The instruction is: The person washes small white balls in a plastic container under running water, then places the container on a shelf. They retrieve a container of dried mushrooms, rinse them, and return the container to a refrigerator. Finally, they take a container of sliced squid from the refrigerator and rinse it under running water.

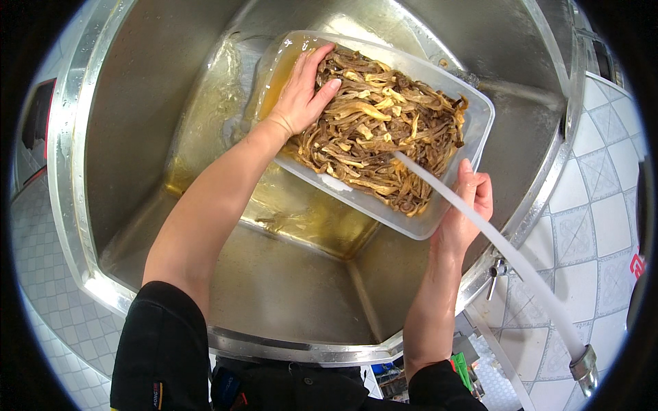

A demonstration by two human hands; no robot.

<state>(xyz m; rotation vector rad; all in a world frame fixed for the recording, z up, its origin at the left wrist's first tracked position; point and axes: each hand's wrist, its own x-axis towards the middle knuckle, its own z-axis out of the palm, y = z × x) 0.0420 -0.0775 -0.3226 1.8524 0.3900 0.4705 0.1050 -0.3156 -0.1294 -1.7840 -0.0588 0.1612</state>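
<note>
A translucent plastic bin [486, 120] is tilted inside the stainless steel sink, loaded with soaked brown and yellowish strips [375, 118] that look like mushrooms or dried vegetable. Murky amber water [280, 77] pools at its left end. My left hand [308, 95] lies flat against the strips' left edge, fingers spread and thumb on top. With my right hand [465, 205] I grip the bin's near right end, thumb up; the fingers beneath are partly hidden. What looks like a white stream of water [483, 221] runs from a metal spout [586, 371] into the strips.
The deep sink [282, 287] surrounds the bin, with shallow yellowish water [308, 210] on its floor. A small metal lever [493, 277] sits by its right rim. Patterned white tiles [570, 221] lie beyond. Several objects, one green [461, 367], show below right.
</note>
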